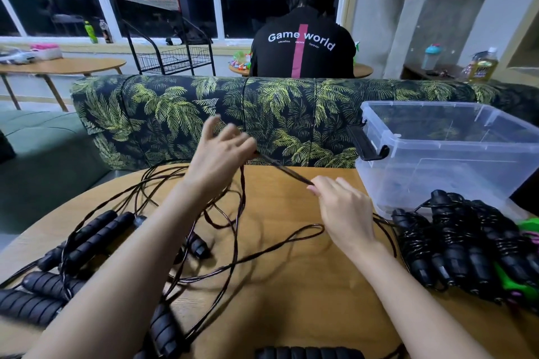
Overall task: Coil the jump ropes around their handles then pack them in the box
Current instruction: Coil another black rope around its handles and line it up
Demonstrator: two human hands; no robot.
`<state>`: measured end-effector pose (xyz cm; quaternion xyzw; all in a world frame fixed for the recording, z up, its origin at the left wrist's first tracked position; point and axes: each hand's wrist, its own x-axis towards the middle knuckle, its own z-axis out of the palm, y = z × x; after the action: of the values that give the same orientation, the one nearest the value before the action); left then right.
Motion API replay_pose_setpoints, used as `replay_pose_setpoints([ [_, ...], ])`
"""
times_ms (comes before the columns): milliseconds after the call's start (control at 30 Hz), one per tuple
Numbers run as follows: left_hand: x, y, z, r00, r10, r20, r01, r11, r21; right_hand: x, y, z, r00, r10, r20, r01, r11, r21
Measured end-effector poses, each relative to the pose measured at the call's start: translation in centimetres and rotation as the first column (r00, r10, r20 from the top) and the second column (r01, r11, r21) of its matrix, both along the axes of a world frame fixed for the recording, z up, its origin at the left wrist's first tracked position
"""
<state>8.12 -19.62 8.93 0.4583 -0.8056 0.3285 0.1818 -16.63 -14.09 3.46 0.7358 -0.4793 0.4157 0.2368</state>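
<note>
A black jump rope cord [280,167] runs taut between my two hands above the round wooden table [291,285]. My left hand [221,154] holds its far end, fingers spread and blurred. My right hand [341,207] pinches the cord at its near end. Loose black cords [233,242] tangle across the table's middle. Uncoiled black foam handles [96,233] lie at the left and along the near edge [166,329]. A pile of coiled ropes [455,248] sits at the right. Behind that pile stands the clear plastic box [437,172], open.
A leaf-print sofa back [175,114] borders the table's far side. A person in a black shirt [303,46] sits beyond it, facing away. A green item [513,285] lies under the coiled pile. A wire rack [172,58] and a side table [58,65] stand by the window.
</note>
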Motion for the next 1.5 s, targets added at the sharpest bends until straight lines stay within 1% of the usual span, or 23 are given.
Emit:
replay_pose_setpoints([
  [67, 0.2, -0.3, 1.2, 0.998, 0.057, -0.006, -0.058, 0.994, -0.094, -0.1, -0.4, 0.7, 0.999, -0.043, 0.024, 0.043, 0.999, -0.007],
  [100, 0.2, -0.3, 1.3, 0.998, 0.066, -0.007, -0.066, 0.994, -0.086, -0.2, -0.7, 0.6, 0.997, -0.075, 0.022, 0.075, 0.997, 0.011],
  [133, 0.1, -0.3, 0.9, 0.999, 0.049, 0.003, -0.049, 0.998, -0.035, -0.4, -0.9, 0.1, 0.994, -0.113, 0.004, 0.112, 0.992, 0.056],
  [200, -0.2, -0.1, -0.9, 1.000, -0.005, -0.012, 0.007, 0.986, 0.166, -0.7, -1.2, -1.8, 0.981, -0.183, -0.066, 0.192, 0.961, 0.199],
  [267, -0.7, 0.5, -3.4, 0.993, 0.028, -0.115, 0.017, 0.927, 0.374, -0.7, -1.4, -3.6, 0.968, -0.205, -0.147, 0.239, 0.931, 0.277],
  [300, -0.9, 0.7, -4.5, 0.984, 0.042, -0.172, 0.033, 0.911, 0.410, -0.4, -1.3, -4.0, 0.961, -0.203, -0.187, 0.251, 0.927, 0.280],
  [367, -1.5, 1.0, -5.7, 0.962, 0.025, -0.271, 0.087, 0.915, 0.395, 0.6, -1.2, -3.9, 0.949, -0.166, -0.269, 0.231, 0.945, 0.233],
  [467, -1.9, 0.8, -6.2, 0.933, -0.033, -0.357, 0.188, 0.894, 0.408, 2.4, -0.9, -2.8, 0.933, -0.128, -0.337, 0.172, 0.979, 0.106],
  [567, -1.0, 0.5, -6.3, 0.898, -0.047, -0.437, 0.287, 0.814, 0.505, 3.1, -1.2, -2.7, 0.962, -0.092, -0.257, 0.099, 0.995, 0.012],
  [633, 0.2, 0.5, -6.5, 0.900, -0.064, -0.432, 0.320, 0.769, 0.554, 2.6, -1.2, -3.2, 0.985, -0.033, -0.167, 0.034, 0.999, 0.005],
  [667, 0.7, 0.5, -6.7, 0.909, -0.071, -0.410, 0.315, 0.761, 0.567, 2.1, -1.0, -3.3, 0.992, -0.015, -0.128, 0.019, 0.999, 0.031],
  [767, 1.7, 0.4, -7.1, 0.939, -0.056, -0.338, 0.248, 0.794, 0.555, 0.3, -0.7, -3.6, 0.997, -0.042, -0.063, 0.047, 0.996, 0.081],
  [833, 1.7, 0.0, -6.7, 0.943, -0.061, -0.328, 0.230, 0.831, 0.506, -0.4, -0.4, -3.9, 0.995, -0.052, -0.080, 0.059, 0.993, 0.097],
  [933, 0.7, -0.7, -4.2, 0.889, -0.180, -0.420, 0.318, 0.904, 0.285, -0.5, 0.0, -4.1, 0.994, -0.067, -0.082, 0.079, 0.984, 0.157],
  [1033, -2.1, -0.6, -0.5, 0.804, -0.339, -0.489, 0.406, 0.913, 0.034, -0.2, -0.2, -3.6, 0.994, -0.106, 0.016, 0.101, 0.974, 0.203],
  [1067, -2.7, -0.5, 0.4, 0.783, -0.389, -0.486, 0.424, 0.905, -0.040, -0.1, -0.4, -3.3, 0.991, -0.123, 0.060, 0.107, 0.971, 0.214],
  [1133, -3.0, -0.4, 1.1, 0.790, -0.446, -0.420, 0.436, 0.891, -0.127, -0.2, -0.7, -2.7, 0.982, -0.152, 0.114, 0.125, 0.968, 0.219],
  [1167, -2.7, -0.3, 0.8, 0.803, -0.448, -0.393, 0.436, 0.891, -0.125, -0.4, -0.9, -2.6, 0.979, -0.164, 0.119, 0.134, 0.966, 0.223],
  [1200, -2.3, -0.3, 0.3, 0.814, -0.432, -0.388, 0.436, 0.896, -0.084, -0.6, -1.1, -2.6, 0.978, -0.177, 0.109, 0.147, 0.958, 0.245],
  [1300, -1.0, 0.3, -2.4, 0.849, -0.315, -0.425, 0.409, 0.900, 0.150, -1.1, -1.6, -3.3, 0.980, -0.198, -0.001, 0.190, 0.941, 0.279],
  [1367, -1.0, 0.7, -4.6, 0.892, -0.243, -0.380, 0.360, 0.891, 0.277, -0.3, -1.5, -3.5, 0.979, -0.172, -0.113, 0.197, 0.942, 0.273],
  [1433, -1.8, 1.2, -5.9, 0.905, -0.227, -0.361, 0.353, 0.873, 0.336, 1.3, -1.4, -3.6, 0.969, -0.110, -0.223, 0.164, 0.956, 0.242],
  [1500, -2.5, 1.7, -6.9, 0.893, -0.241, -0.380, 0.374, 0.868, 0.328, 2.6, -1.4, -3.9, 0.967, -0.064, -0.246, 0.119, 0.969, 0.217],
])
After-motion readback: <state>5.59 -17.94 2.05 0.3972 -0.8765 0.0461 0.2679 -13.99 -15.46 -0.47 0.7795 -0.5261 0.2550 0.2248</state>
